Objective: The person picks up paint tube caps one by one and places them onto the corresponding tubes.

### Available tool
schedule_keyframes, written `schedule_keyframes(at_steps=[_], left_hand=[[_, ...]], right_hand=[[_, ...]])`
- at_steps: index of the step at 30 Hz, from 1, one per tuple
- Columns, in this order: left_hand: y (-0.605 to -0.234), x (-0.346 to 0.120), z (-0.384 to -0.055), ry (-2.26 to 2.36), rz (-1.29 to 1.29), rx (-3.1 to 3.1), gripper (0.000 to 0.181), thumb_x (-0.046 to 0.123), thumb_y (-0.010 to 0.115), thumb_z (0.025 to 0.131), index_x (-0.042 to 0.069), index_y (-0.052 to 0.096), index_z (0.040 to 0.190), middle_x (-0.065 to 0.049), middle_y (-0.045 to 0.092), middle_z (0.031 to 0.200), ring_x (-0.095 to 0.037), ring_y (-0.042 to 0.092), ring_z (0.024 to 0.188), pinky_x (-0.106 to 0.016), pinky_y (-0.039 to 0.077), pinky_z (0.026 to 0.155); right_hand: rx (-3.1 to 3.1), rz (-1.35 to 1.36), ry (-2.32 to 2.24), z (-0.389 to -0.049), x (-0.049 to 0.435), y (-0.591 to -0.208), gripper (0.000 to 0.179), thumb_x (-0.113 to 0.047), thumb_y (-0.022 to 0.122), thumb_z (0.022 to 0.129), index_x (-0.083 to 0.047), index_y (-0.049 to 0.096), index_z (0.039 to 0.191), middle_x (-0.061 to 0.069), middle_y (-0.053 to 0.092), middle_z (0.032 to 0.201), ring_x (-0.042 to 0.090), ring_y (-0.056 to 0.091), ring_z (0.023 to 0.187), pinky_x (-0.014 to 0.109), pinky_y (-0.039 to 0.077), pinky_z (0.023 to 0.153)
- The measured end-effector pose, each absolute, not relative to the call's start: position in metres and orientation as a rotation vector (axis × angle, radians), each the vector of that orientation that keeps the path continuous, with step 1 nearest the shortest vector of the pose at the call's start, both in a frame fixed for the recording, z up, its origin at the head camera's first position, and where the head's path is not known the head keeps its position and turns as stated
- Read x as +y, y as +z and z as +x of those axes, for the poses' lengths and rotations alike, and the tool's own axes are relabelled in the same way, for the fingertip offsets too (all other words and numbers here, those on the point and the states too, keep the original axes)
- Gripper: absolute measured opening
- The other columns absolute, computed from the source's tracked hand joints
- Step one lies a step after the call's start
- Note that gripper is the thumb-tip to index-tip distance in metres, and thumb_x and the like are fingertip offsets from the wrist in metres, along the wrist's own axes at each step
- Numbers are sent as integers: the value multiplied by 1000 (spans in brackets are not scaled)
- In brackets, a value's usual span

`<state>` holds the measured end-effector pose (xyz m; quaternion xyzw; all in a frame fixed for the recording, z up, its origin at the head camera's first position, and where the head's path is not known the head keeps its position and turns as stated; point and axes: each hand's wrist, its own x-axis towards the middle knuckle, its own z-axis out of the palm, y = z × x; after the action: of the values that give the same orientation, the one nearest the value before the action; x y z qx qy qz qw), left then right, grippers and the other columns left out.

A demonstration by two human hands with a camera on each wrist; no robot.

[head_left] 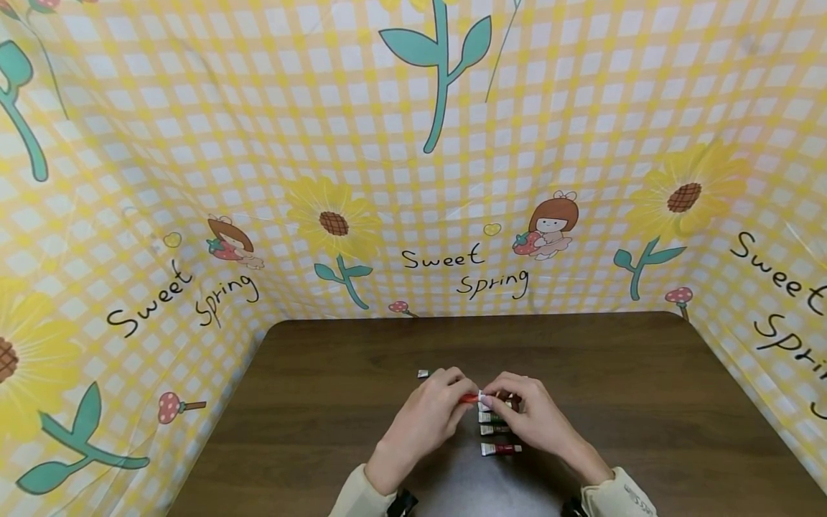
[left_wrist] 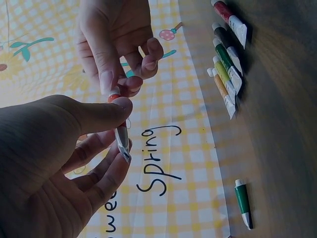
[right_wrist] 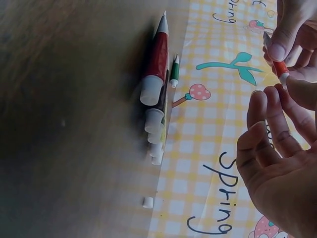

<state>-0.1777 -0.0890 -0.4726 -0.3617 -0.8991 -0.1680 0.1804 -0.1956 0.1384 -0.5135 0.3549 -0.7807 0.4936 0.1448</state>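
Between both hands is a small paint tube (left_wrist: 121, 133), orange-red near the white cap (right_wrist: 283, 77) and silver at its flat end. My left hand (head_left: 426, 413) grips the tube's body, thumb on top and fingers beneath. At the other end, my right hand (head_left: 541, 416) pinches the cap with thumb and index finger, its other fingers loosely bent. Below the hands lies a row of similar tubes: dark red (head_left: 501, 449), black (left_wrist: 228, 38), green (left_wrist: 227, 60), yellow (left_wrist: 225, 78) and orange (left_wrist: 221, 93).
A separate green tube (left_wrist: 242, 203) lies on the brown table (head_left: 323, 416), farther left than the row. One loose white cap (right_wrist: 148, 202) rests on the tabletop. Yellow checked cloth (head_left: 452, 179) with flower prints rises along the table's back and sides.
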Motion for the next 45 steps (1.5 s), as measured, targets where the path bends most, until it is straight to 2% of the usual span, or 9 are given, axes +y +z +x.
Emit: schedule_keyframes(at_steps=[8, 16, 25, 45], left_hand=[[-472, -89, -178, -470, -1028, -2529, 16, 16, 82, 96, 18, 76, 110, 5, 69, 107, -13, 64, 94, -26, 58, 78], [-472, -90, -178, -479, -1031, -2526, 16, 15, 83, 95, 17, 76, 110, 4, 69, 107, -13, 64, 94, -25, 57, 78], [-472, -90, -178, -477, -1029, -2533, 16, 16, 82, 96, 18, 76, 111, 5, 69, 107, -13, 64, 94, -25, 57, 79], [-472, -89, -178, -479, -1026, -2542, 15, 18, 81, 97, 19, 76, 111, 6, 69, 108, -12, 63, 95, -24, 57, 78]], right_hand=[[-2291, 992, 1429, -195, 139, -515, 7, -11, 76, 100, -17, 80, 100, -9, 72, 88, 4, 56, 65, 23, 48, 53], [-2213, 1023, 1449, -194, 139, -513, 20, -6, 81, 94, -20, 78, 107, -6, 72, 96, 7, 65, 73, 24, 53, 54], [-2180, 1035, 1456, -195, 138, -513, 23, -2, 84, 91, -21, 78, 104, -7, 74, 96, 10, 67, 73, 23, 53, 54], [-2216, 1013, 1442, -193, 137, -512, 17, -6, 79, 96, -22, 78, 103, -8, 72, 94, 7, 63, 73, 25, 51, 54]])
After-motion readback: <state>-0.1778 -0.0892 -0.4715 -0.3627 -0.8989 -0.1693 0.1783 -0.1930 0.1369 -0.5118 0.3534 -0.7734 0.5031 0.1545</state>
